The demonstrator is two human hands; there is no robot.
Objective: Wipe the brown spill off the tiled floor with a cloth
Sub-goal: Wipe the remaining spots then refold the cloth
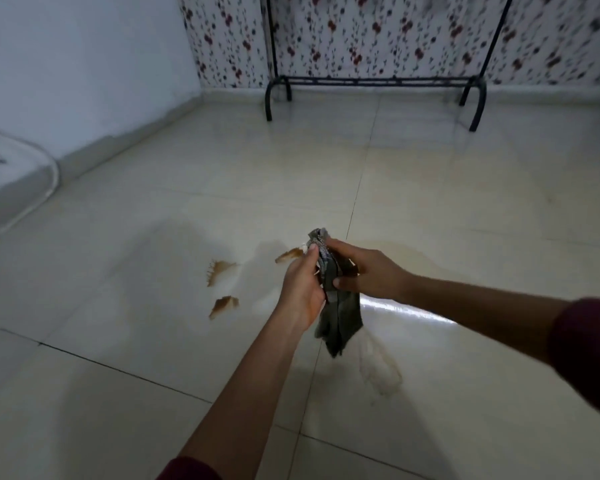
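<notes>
A dark grey cloth (340,320) hangs bunched between both hands, held above the cream tiled floor (447,188). My left hand (300,289) grips its left side with the thumb up near the top. My right hand (368,271) clasps it from the right. Brown spill patches lie on the floor to the left: one splash (220,270), a smaller one (224,304) below it, and a streak (288,254) just beyond my left thumb. A faint brown smear (381,372) shows under the cloth's hanging end.
A black metal rack (374,81) stands at the back against a floral-patterned wall. A white rounded object (11,188) sits at the left by the plain white wall. Bright light reflects off the tile (406,308) under my right forearm.
</notes>
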